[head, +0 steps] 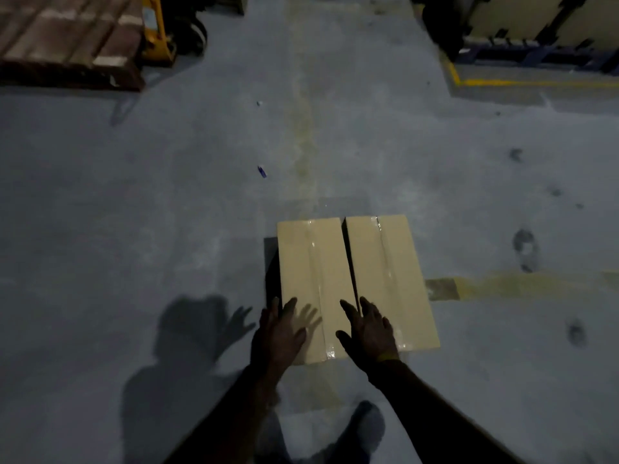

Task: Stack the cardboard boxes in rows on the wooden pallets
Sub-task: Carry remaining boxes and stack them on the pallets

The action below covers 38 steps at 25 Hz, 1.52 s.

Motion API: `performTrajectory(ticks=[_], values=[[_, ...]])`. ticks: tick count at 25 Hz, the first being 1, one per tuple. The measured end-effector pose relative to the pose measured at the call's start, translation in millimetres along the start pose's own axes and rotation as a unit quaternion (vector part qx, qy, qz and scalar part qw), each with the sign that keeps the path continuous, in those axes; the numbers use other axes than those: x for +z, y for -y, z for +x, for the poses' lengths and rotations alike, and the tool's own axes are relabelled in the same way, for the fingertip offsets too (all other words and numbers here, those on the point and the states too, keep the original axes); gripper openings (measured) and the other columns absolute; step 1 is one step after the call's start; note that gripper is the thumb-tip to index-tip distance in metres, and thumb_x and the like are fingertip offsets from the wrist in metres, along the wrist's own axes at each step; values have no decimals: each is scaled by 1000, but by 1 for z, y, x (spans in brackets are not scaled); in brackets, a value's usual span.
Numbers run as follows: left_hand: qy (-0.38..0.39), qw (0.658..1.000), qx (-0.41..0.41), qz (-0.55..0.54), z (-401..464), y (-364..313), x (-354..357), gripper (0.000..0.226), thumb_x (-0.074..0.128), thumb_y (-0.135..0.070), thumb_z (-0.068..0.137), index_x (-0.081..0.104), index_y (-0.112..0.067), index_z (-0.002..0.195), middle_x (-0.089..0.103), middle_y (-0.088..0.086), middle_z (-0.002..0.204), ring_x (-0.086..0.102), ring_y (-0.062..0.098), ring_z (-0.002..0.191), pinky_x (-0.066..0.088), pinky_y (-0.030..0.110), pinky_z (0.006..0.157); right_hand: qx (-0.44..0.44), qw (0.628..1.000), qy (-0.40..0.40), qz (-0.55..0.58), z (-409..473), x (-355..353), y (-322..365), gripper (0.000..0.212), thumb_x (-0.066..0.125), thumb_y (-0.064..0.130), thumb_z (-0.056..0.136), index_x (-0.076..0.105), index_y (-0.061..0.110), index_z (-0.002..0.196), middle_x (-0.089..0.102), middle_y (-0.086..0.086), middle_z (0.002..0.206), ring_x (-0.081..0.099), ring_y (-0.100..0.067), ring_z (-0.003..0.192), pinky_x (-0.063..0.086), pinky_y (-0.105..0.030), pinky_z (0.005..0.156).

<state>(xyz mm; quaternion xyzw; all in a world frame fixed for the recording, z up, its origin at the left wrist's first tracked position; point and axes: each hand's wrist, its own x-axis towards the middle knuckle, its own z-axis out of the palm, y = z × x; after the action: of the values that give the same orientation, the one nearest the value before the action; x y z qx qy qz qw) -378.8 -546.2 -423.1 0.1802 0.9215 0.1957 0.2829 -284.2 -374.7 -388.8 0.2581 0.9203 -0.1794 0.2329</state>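
Note:
Two long tan cardboard boxes lie side by side on the grey floor, taped along their tops: the left box [313, 269] and the right box [390, 272]. My left hand [279, 333] hovers with spread fingers over the near left corner of the left box. Over the near ends of the boxes, around the gap between them, my right hand [368, 326] is also spread flat. Neither hand grips anything. A wooden pallet [67, 38] lies far off at the top left.
A yellow pallet jack [157, 31] stands beside the pallet. At the top right, blue pallets [536, 55] carry large crates behind a yellow floor line [502, 82]. A small blue scrap [262, 171] lies on the floor. My foot [365, 426] is below the boxes.

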Motion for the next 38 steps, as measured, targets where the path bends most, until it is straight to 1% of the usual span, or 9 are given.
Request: performTrajectory(ticks=[4,8,14,18,22,28,32,35,38], values=[[-21,998,-9,51,84,27,80,72,57,-46,95,21,-35,155,4,8,165,10,31,150,30,39,114,-10,1000,5,-7,106,69,-19,69,49,45,99,14,32,157,8,-13,164,11,-31,150,22,-47,117],[-30,995,-4,95,151,59,164,74,63,-50,89,29,-34,153,10,10,164,12,38,149,32,50,114,-19,998,14,-50,181,138,-59,71,47,46,99,10,31,157,1,-15,164,5,-34,151,21,-48,117],[-26,995,-35,92,199,84,230,90,65,-55,87,10,-40,156,-9,7,165,-7,40,150,28,60,114,-55,994,-21,-96,230,205,-104,71,44,48,99,7,32,157,-12,-18,163,-5,-37,151,10,-53,119],[-25,994,-26,108,212,104,241,102,70,-62,79,3,-46,154,-19,4,164,-12,43,148,24,67,110,-84,990,-43,-105,243,232,-110,68,46,47,97,13,32,156,-10,-21,162,-10,-41,149,4,-58,118],[-22,995,-31,95,216,109,236,104,73,-61,76,3,-52,153,-24,-2,163,-7,48,147,32,68,105,-113,988,-66,-79,248,240,-109,72,63,46,88,31,32,151,4,-25,162,8,-47,148,21,-58,116],[-39,997,-42,59,213,115,237,103,76,-57,76,5,-55,151,-27,-10,161,20,46,144,47,58,97,-89,993,-57,-46,252,245,-105,73,59,59,86,24,48,149,-15,-15,163,-4,-49,147,17,-59,116],[-39,999,-11,10,215,135,236,101,78,-52,76,13,-49,154,-26,-13,161,20,42,146,46,57,101,-83,994,-69,17,251,250,-105,77,59,66,82,24,52,148,-23,-8,162,6,-48,147,35,-59,111],[-58,996,-6,-60,214,137,234,97,81,-49,74,25,-45,153,-18,-16,163,20,32,148,43,51,106,-76,988,-104,82,243,251,-101,71,62,63,81,35,47,145,-11,-7,164,16,-43,146,42,-58,105],[-117,987,-28,-109,208,128,229,84,79,-51,75,36,-47,146,-2,-18,164,29,26,145,44,47,105,-58,986,-124,90,237,240,-87,66,57,64,82,39,46,143,2,-3,163,15,-41,145,36,-60,106]])
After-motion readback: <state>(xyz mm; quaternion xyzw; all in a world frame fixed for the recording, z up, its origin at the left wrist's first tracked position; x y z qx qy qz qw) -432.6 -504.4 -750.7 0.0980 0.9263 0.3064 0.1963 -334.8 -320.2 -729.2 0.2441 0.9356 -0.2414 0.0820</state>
